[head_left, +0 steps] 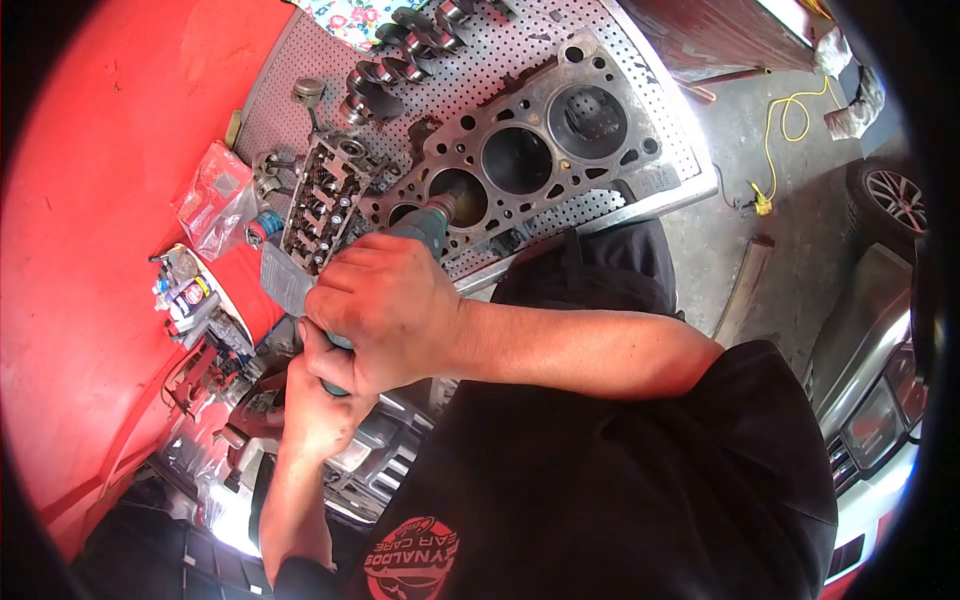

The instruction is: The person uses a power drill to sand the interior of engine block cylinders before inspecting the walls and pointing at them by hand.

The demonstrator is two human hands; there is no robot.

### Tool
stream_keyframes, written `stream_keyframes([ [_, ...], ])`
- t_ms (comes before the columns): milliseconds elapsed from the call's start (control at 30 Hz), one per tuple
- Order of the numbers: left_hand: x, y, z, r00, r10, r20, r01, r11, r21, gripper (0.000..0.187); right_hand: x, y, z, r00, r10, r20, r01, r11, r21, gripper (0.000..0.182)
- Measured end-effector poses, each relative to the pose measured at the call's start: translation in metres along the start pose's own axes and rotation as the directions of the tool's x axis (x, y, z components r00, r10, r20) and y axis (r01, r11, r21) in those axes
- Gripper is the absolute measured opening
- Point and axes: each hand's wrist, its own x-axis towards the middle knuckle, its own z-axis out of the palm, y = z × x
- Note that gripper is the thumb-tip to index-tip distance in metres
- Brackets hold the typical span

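My right hand [385,305] is wrapped around the body of a grey-green power drill [427,228]. Just below it, my left hand [325,400] is closed around the drill's rear part, mostly hidden by the fingers. A flat grey block, perhaps its battery, sticks out left of my right hand. The drill's front end points into a cylinder bore [462,197] of an engine block [520,128]; the tool's tip is hard to make out inside. Left of the block lies a cylinder head [325,200] with its valve gear exposed.
A crankshaft [385,72] and a piston [310,92] lie on the perforated metal table [280,65]. Beside them are a plastic bag [215,200] and a small can [263,228]. A yellow cord [775,120] runs over the floor near a wheel [893,197]. A car stands at right.
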Motion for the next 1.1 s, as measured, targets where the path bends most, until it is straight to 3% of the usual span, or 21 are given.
stream_keyframes([
  [33,0.003,-0.001,0.000,0.998,-0.064,0.023,0.064,0.998,-0.016,0.063,-0.001,0.004,0.001,1.000,0.000,-0.002,0.000,1.000,0.008,0.018],
  [100,0.009,-0.001,0.002,0.997,-0.075,0.029,0.075,0.997,-0.016,0.058,-0.001,0.010,0.000,1.000,0.006,-0.002,-0.006,1.000,0.010,0.017],
  [133,0.012,0.001,0.005,1.000,-0.023,0.013,0.023,1.000,0.000,0.037,-0.001,0.013,-0.001,1.000,0.012,-0.001,-0.012,1.000,0.005,0.017],
  [200,0.020,0.003,0.009,0.999,0.040,0.006,-0.041,0.999,0.030,0.016,-0.002,0.020,-0.004,1.000,0.027,0.009,-0.027,1.000,-0.011,0.017],
  [267,0.030,-0.001,0.014,0.998,0.062,0.022,-0.064,0.996,0.057,0.014,-0.005,0.030,-0.007,0.999,0.045,0.025,-0.045,0.999,-0.032,0.016],
  [300,0.037,-0.004,0.020,1.000,0.024,-0.008,-0.024,1.000,-0.005,0.015,-0.006,0.037,-0.006,0.999,0.049,0.011,-0.049,0.998,-0.027,0.016],
  [400,0.054,-0.012,0.026,1.000,-0.012,0.004,0.012,0.998,0.056,0.017,-0.011,0.053,-0.007,0.998,0.064,-0.021,-0.064,0.998,-0.018,0.015],
  [433,0.058,-0.010,0.029,0.999,0.050,0.001,-0.050,0.995,0.083,0.018,-0.011,0.057,-0.009,0.997,0.071,-0.026,-0.071,0.997,-0.018,0.014],
  [567,0.070,-0.008,0.035,0.999,-0.032,0.026,0.031,0.998,0.048,0.018,-0.014,0.067,-0.014,0.989,0.150,0.008,-0.149,0.988,-0.034,0.018],
  [1100,0.089,0.001,0.035,0.985,-0.134,0.111,0.129,0.990,0.050,0.016,-0.012,0.083,-0.023,0.986,0.165,0.002,-0.165,0.986,-0.011,0.013],
])
